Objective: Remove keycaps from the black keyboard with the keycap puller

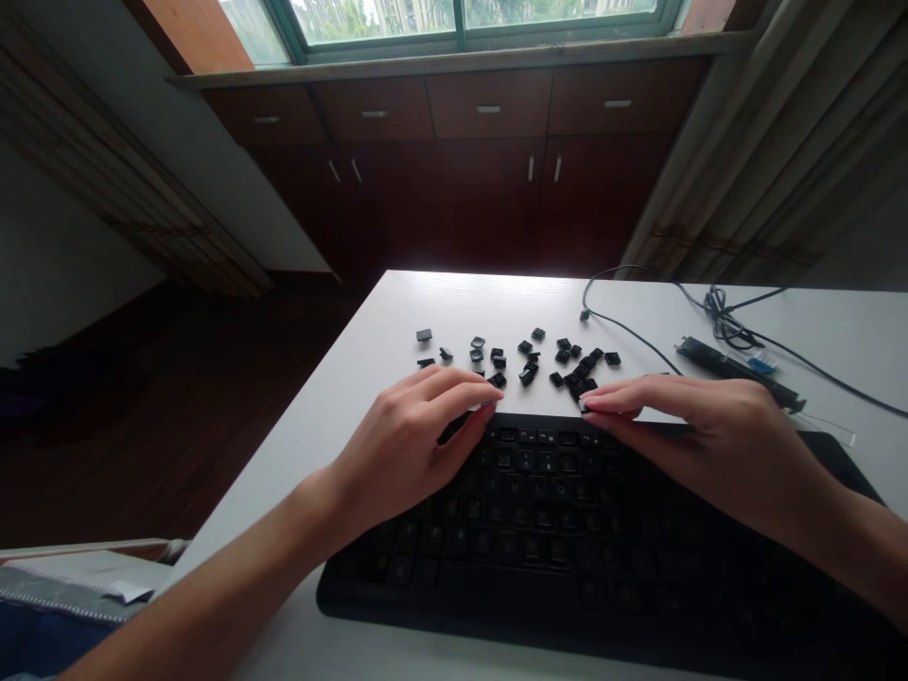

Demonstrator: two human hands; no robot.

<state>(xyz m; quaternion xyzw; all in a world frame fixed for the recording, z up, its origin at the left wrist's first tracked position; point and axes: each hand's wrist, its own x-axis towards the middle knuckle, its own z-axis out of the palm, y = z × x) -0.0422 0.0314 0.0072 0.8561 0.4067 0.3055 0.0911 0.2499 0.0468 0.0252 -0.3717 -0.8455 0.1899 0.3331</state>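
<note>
A black keyboard (525, 577) lies on the white table, with several of its key positions bare. My left hand (418, 426) is over its upper left part, thumb and fingertips pinched together; whatever they hold, if anything, is hidden. A loose black keycap (497, 379) lies right by those fingertips. At the keyboard's back edge, my right hand (709, 426) pinches a small keycap (584, 404) between thumb and fingers. Just beyond it is a cluster of loose keycaps (583, 367), and more are scattered to the left, such as a single keycap (424, 335).
A black cable (724, 326) lies bundled at the back right of the white table (319, 397). Next to it rests a long black strip-shaped part (738, 371) with a small blue piece (762, 363). Wooden cabinets (489, 189) stand beyond the table.
</note>
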